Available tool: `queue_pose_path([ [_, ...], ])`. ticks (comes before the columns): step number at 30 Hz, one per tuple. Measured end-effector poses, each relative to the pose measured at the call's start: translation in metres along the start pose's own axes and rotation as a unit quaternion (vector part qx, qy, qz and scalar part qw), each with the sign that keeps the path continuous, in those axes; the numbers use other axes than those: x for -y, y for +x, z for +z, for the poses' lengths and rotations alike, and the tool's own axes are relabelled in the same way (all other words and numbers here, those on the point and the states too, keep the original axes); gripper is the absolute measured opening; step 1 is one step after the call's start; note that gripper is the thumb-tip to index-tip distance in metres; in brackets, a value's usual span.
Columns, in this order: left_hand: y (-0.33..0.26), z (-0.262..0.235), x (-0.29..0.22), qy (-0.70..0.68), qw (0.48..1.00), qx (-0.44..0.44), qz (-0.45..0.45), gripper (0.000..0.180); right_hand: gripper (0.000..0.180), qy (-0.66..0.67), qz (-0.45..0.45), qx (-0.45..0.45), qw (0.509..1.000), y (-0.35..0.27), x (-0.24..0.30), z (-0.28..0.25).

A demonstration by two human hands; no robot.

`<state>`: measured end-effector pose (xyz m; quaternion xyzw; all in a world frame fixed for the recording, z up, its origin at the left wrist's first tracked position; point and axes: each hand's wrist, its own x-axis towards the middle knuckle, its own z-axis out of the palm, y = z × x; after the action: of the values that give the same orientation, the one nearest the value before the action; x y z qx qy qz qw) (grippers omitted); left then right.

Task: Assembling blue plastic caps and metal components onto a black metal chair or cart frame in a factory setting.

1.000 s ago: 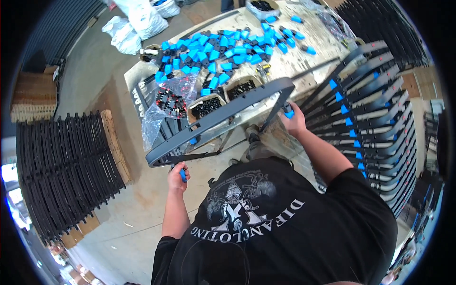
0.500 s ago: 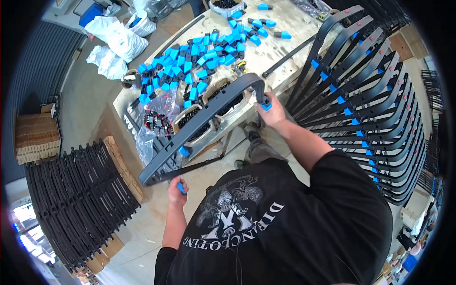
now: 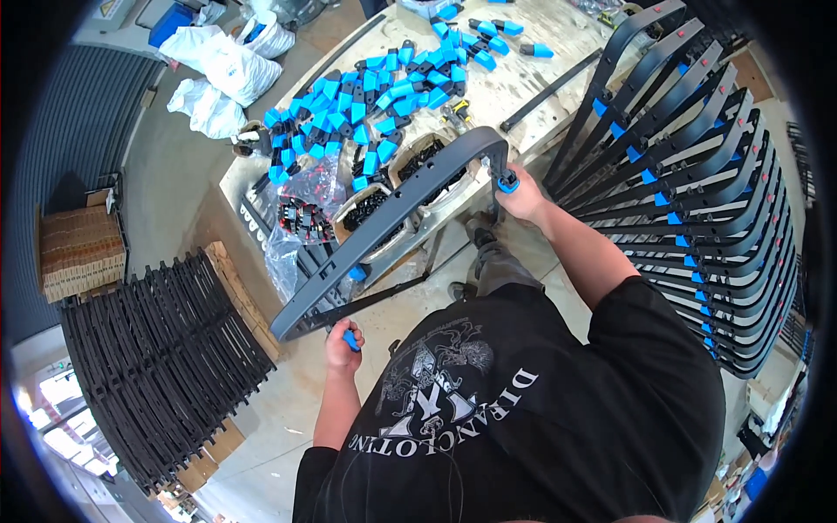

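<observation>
A long dark grey frame [image 3: 388, 216], rounded at its corners, hangs tilted in front of me, its upper end by the workbench. At that upper end my right hand [image 3: 525, 196] is closed around a blue-and-black end piece [image 3: 507, 183]. My left hand [image 3: 343, 347] makes a fist around another blue end piece [image 3: 351, 340], beside the thin black bar at the frame's low corner. Fingers partly hide both pieces. Beyond the frame, a heap of blue-and-black end pieces [image 3: 397, 91] covers part of the wooden workbench [image 3: 545, 83].
Similar frames [image 3: 697, 218] stand in a dense row on my right. Black bars [image 3: 161, 366] are stacked at left, near flat cardboard [image 3: 83, 253]. Tubs of small black parts [image 3: 364, 212] and a plastic bag [image 3: 305, 218] sit along the bench's near edge. White sacks [image 3: 235, 74] lie behind.
The whole view has shifted slightly, so the bench, the frame and both hands appear a little farther right. Both hands keep their grip on the end pieces.
</observation>
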<state>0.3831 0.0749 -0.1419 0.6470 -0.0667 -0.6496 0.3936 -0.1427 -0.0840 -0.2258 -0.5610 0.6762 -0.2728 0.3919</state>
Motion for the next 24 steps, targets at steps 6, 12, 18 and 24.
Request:
queue_pose_path([
  [6,0.004,-0.002,-0.002,0.000,1.000,0.007,0.011,0.018,0.046,-0.153,-0.021,-0.034,0.987,0.008,0.016,-0.060],
  [12,0.008,-0.001,0.005,0.015,0.999,-0.012,0.047,0.020,0.069,-0.147,-0.123,-0.058,0.980,0.085,0.038,-0.040],
  [18,0.008,-0.005,0.012,0.029,0.997,-0.021,0.066,0.019,0.037,-0.285,-0.217,0.006,0.934,0.128,0.022,-0.017],
  [24,0.001,0.008,0.005,0.080,0.990,-0.059,0.099,0.023,0.035,-0.249,0.002,-0.134,0.959,0.096,0.026,-0.071],
])
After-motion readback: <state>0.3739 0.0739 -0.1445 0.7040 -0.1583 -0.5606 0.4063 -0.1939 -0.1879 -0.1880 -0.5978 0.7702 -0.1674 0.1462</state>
